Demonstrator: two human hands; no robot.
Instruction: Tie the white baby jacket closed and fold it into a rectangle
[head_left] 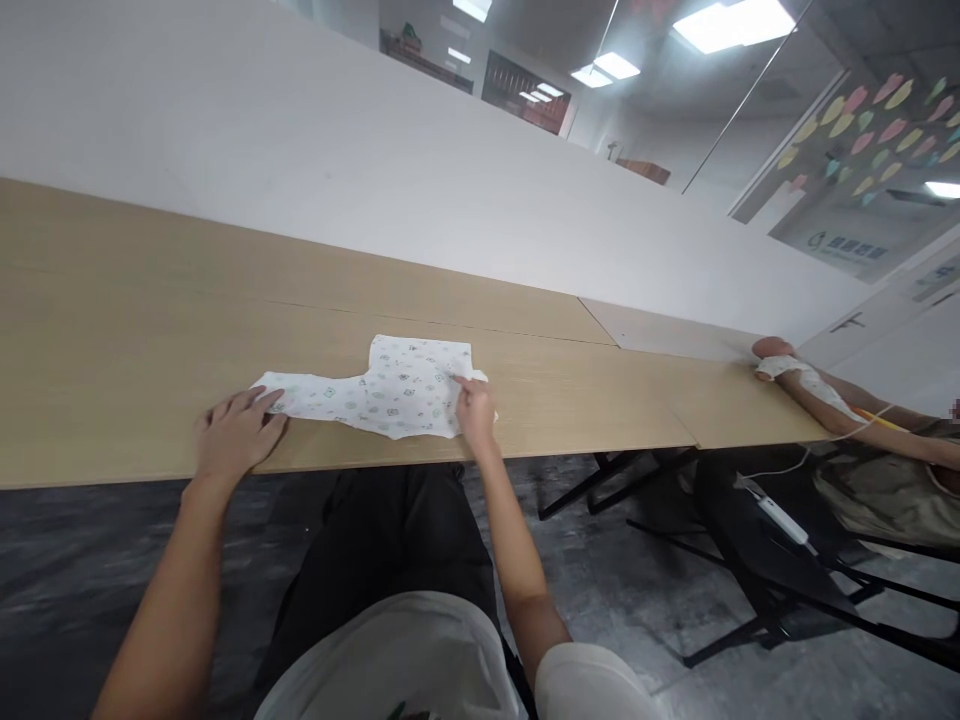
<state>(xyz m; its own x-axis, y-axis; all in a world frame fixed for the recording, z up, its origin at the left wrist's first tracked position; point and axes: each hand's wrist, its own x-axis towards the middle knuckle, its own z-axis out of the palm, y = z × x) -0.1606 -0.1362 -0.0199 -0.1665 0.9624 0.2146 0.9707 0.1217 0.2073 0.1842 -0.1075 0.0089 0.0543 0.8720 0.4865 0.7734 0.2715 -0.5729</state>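
Note:
A white baby garment (pixel 409 385) with small printed figures lies spread on the table, near its front edge. One long narrow part, apparently a sleeve, stretches left from the wider body. On the end of that narrow part rests my left hand (pixel 238 430), flat with its fingers spread. My right hand (pixel 475 408) is closed at the garment's right side, fingers curled and the index finger and thumb pinching the cloth. A small bit of cloth sticks out past the right hand; the rest there is hidden behind it.
The long wooden table (pixel 150 330) runs along a white wall (pixel 300 170) with glass above. At the far right, another person's arms (pixel 862 420) reach onto the table with white cloth. A black folding chair (pixel 765 560) carries a white power strip (pixel 784 520) with a cable.

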